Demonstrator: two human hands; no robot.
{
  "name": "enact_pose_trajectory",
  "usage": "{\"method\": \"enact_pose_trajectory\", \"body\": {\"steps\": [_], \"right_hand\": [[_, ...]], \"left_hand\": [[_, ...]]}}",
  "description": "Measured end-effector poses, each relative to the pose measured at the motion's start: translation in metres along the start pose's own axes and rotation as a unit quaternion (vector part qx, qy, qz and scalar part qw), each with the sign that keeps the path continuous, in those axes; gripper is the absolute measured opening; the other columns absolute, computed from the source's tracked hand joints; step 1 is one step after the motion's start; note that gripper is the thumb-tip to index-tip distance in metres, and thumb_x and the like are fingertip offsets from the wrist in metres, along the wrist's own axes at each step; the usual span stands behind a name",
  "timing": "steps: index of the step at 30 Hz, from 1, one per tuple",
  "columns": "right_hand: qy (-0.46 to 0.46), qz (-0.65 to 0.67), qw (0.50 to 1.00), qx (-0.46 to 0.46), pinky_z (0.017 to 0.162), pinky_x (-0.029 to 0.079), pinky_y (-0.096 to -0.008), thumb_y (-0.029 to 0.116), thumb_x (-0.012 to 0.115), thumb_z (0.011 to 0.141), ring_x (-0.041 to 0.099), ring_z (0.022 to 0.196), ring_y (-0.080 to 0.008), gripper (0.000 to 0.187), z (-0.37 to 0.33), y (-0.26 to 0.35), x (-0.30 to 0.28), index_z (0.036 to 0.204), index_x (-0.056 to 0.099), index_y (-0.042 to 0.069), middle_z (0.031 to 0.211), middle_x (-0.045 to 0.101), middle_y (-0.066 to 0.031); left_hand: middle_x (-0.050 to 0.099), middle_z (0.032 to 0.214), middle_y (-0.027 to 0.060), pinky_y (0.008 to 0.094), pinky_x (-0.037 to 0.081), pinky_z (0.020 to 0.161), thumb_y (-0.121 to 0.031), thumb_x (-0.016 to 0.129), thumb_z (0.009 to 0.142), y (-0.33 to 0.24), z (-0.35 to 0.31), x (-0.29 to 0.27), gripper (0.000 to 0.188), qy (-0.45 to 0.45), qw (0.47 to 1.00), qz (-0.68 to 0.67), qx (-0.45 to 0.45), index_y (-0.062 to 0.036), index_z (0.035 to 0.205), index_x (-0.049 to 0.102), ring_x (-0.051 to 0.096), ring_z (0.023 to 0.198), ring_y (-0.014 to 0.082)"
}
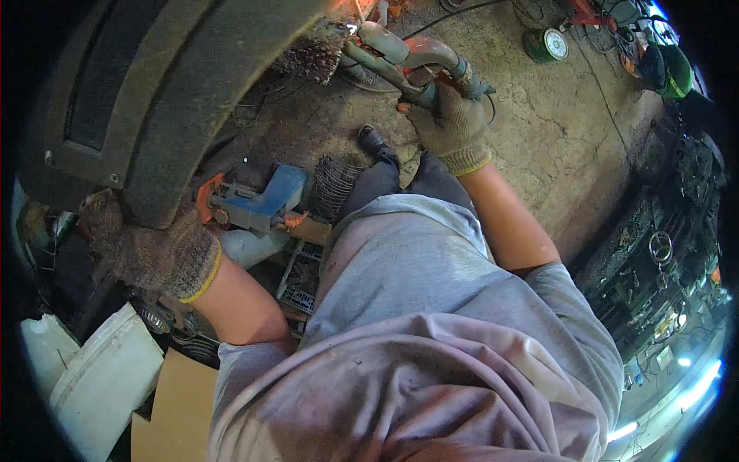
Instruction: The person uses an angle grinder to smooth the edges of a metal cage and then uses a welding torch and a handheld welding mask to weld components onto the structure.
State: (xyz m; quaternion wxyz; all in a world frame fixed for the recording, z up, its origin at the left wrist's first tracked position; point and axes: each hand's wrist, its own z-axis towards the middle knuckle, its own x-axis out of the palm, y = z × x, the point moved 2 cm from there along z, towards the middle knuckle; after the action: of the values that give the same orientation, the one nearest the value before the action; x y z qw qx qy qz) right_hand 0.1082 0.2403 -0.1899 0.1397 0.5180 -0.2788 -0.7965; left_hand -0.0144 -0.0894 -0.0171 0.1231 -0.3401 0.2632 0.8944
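Note:
My left hand (158,242), in a knitted work glove with a yellow cuff, closes round the lower end of a large dark curved panel (181,108). Its thumb lies on the panel's face; some fingers are hidden. My right hand (454,123), gloved alike, grips the near part of a grey hand-held power tool (385,42) with a looped handle, away from my body. A shaggy, dark, bristly head (312,58) sits at the tool's left end, close beside the panel's right edge; whether they touch I cannot tell.
A blue and orange clamp-like tool (265,196) stands below the panel, near a wire coil (335,185). White curved panels (108,377) and cardboard (181,408) lie at lower left. A green spool (545,46) and cables are on the floor; dark parts (654,246) pile up at right.

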Motion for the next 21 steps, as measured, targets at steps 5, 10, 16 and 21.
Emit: {"method": "enact_pose_trajectory", "body": {"steps": [5, 10, 16, 21], "right_hand": [[-0.023, 0.010, 0.999, -0.026, 0.061, 0.054, -0.0425, 0.052, 0.073, 0.075, 0.067, 0.071, -0.0357, 0.057, 0.010, 0.011, -0.004, 0.109, 0.064, 0.007, 0.080, 0.067, -0.0154], [0.043, -0.013, 0.999, 0.024, 0.069, 0.053, -0.0388, 0.032, 0.081, 0.068, 0.067, 0.077, -0.0319, 0.038, 0.006, 0.002, 0.000, 0.093, 0.068, 0.007, 0.089, 0.069, -0.0129], [0.028, 0.021, 0.999, -0.005, 0.058, 0.054, -0.0392, 0.041, 0.072, 0.077, 0.068, 0.065, -0.0301, 0.034, 0.008, 0.003, 0.000, 0.088, 0.065, 0.009, 0.074, 0.068, -0.0115], [0.026, -0.046, 0.998, -0.042, 0.055, 0.053, -0.0386, 0.037, 0.069, 0.079, 0.067, 0.064, -0.0294, 0.025, 0.006, 0.000, 0.003, 0.091, 0.070, 0.015, 0.076, 0.069, -0.0094]], "left_hand": [[0.064, 0.108, 0.0195, 0.0456, 0.051, 0.090, -0.035, 0.069, 0.085, -0.020, 0.003, -0.016, 0.049, -0.018, 0.999, -0.042, 0.019, 0.0017, 0.115, 0.058, 0.062, 0.105, 0.0339], [0.063, 0.109, 0.0194, 0.0464, 0.050, 0.092, -0.032, 0.072, 0.085, -0.039, -0.004, -0.010, 0.044, -0.072, 0.980, -0.182, 0.019, 0.0036, 0.109, 0.061, 0.063, 0.103, 0.0336], [0.064, 0.115, 0.0147, 0.0472, 0.050, 0.093, -0.028, 0.072, 0.086, -0.039, -0.020, 0.000, 0.039, -0.070, 0.982, -0.159, 0.072, 0.0027, 0.109, 0.062, 0.063, 0.106, 0.0330], [0.063, 0.117, 0.0127, 0.0579, 0.045, 0.096, -0.032, 0.069, 0.088, -0.054, -0.006, -0.012, 0.038, -0.046, 0.973, -0.223, 0.044, -0.0026, 0.112, 0.063, 0.060, 0.111, 0.0388]]}}
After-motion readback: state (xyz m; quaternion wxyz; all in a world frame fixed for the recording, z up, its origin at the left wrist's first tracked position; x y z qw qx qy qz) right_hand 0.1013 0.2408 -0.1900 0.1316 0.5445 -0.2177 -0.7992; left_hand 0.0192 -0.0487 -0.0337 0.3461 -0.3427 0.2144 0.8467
